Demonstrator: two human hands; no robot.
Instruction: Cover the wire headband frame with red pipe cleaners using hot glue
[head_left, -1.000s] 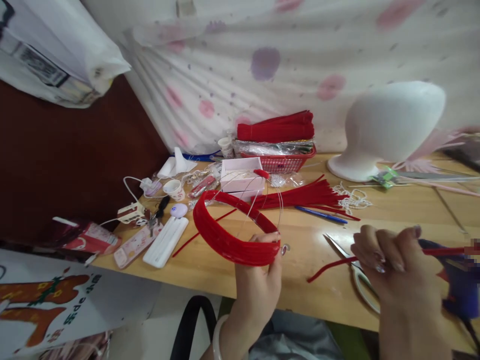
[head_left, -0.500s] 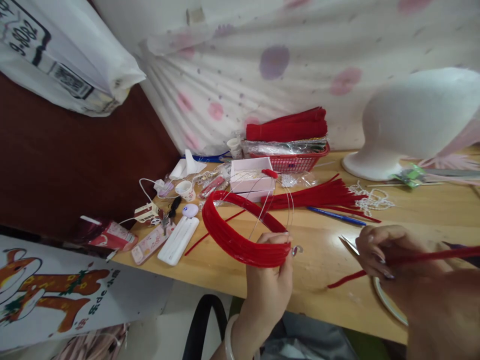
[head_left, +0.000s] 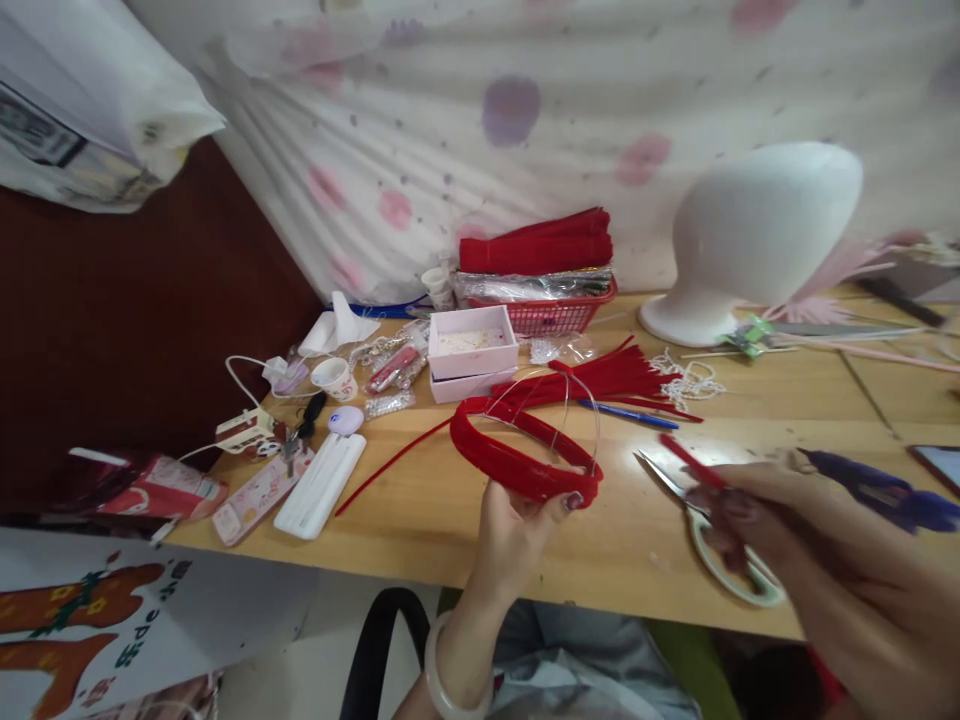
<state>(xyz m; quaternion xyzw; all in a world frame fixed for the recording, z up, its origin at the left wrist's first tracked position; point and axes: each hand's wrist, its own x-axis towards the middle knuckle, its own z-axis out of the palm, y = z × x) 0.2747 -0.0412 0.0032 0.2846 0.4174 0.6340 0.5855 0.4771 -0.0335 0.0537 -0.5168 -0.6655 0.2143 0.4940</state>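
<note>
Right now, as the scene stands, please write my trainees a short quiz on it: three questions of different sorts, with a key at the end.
1. Which thing does the left hand hold?
A) the pen
B) the red band
C) the cup

2. True or false: the scissors lie in the basket.

3. Fill the gap: a red strip is pinched in the fingers of the ____ hand.

Key
1. B
2. False; the scissors lie on the table.
3. Right; the right hand pinches it.
</note>
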